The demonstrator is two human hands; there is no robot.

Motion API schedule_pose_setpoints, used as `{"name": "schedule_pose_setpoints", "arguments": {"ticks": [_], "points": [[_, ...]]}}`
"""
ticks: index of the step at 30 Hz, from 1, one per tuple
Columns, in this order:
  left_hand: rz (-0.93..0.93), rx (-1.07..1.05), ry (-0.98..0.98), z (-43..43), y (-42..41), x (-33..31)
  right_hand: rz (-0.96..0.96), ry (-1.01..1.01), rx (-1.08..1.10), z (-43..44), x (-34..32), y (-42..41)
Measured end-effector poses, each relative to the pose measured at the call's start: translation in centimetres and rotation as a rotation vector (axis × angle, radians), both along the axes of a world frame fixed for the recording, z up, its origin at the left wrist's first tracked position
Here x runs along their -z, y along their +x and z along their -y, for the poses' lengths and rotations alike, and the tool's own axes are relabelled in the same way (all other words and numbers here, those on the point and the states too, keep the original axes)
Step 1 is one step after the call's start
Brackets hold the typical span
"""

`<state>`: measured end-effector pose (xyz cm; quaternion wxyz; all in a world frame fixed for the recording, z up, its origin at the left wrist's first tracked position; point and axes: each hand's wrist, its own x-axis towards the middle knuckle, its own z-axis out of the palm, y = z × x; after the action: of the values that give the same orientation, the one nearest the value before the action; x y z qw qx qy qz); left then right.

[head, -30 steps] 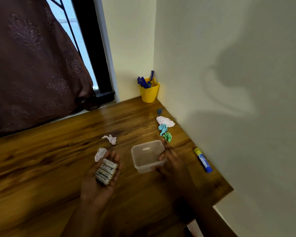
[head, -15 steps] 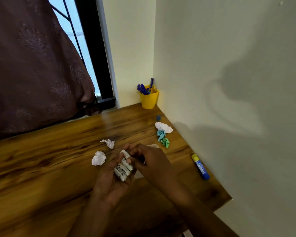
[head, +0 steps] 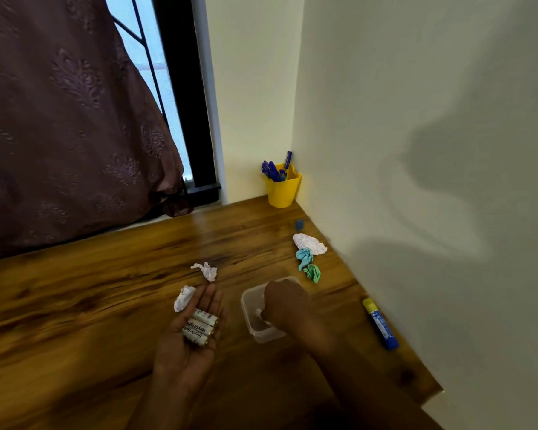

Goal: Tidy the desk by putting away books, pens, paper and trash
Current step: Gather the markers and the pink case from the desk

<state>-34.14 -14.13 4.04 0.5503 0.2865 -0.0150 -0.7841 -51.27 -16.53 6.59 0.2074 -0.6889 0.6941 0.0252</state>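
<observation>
Carefully now: loose batteries on a flat palm, one more going into the tub.
Your left hand (head: 190,339) lies palm up with its fingers straight, and three batteries (head: 199,328) rest on it unheld. If you tilt that palm, they roll onto the desk (head: 75,290) beside the paper balls (head: 184,301) at your fingertips. Your right hand (head: 284,307) curls down into the clear tub (head: 264,336) and seems to pinch a battery (head: 257,313) near its floor. The tub looks light and nothing steadies it, so a knuckle catching the rim as you lift out could tip or drag it towards the glue stick (head: 381,324). The pens (head: 274,170) already stand in the yellow cup (head: 283,193).
</observation>
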Motion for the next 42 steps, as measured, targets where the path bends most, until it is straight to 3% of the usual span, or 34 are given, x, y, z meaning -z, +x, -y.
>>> {"name": "schedule_pose_setpoints", "arguments": {"ticks": [3, 7, 11, 15, 17, 21, 25, 27, 30, 32, 35, 38, 42], "points": [[-0.043, 0.020, -0.012, -0.1, -0.3, 0.2, 0.066, 0.061, -0.009, 0.4, -0.8, -0.1], [-0.122, 0.063, -0.024, -0.4, -1.2, -0.4, 0.206, -0.082, 0.029, -1.3, -4.4, -0.6], [-0.187, 0.163, -0.094, -1.0, -2.5, -1.0, 0.409, -0.021, -0.027, -3.9, -6.5, 1.7], [-0.320, 0.212, -0.189, -1.0, -3.0, -1.8, 0.461, -0.090, 0.047, -4.2, -6.2, 1.6], [-0.306, 0.127, -0.134, -0.8, -2.4, -1.1, 0.402, -0.153, 0.116, -4.0, -6.6, 0.1], [-0.200, -0.021, -0.077, -0.6, -0.1, -0.5, -0.012, -0.172, 0.112, -2.8, -4.7, -0.8], [-0.176, -0.032, -0.055, -0.7, 0.6, -0.1, -0.160, 0.028, 0.000, -1.3, -1.8, 1.6], [-0.177, -0.018, -0.056, -1.0, 0.2, -0.4, -0.161, 0.021, -0.007, -0.9, -1.5, 1.9], [-0.180, 0.017, -0.057, -1.2, -0.5, -0.9, -0.059, -0.173, 0.066, -1.8, -3.0, 0.8], [-0.205, 0.059, -0.068, -1.2, -1.0, -1.2, 0.160, -0.264, 0.085, -3.2, -4.8, 0.1], [-0.201, 0.139, -0.097, -1.3, -2.1, -2.2, 0.412, -0.196, -0.001, -4.8, -7.1, 1.0], [-0.205, 0.201, -0.096, -1.6, -3.0, -2.9, 0.411, -0.087, 0.003, -5.1, -7.1, 2.5], [-0.135, 0.201, -0.089, -1.7, -2.9, -2.7, 0.355, -0.125, 0.073, -5.4, -7.5, 1.5]]}}
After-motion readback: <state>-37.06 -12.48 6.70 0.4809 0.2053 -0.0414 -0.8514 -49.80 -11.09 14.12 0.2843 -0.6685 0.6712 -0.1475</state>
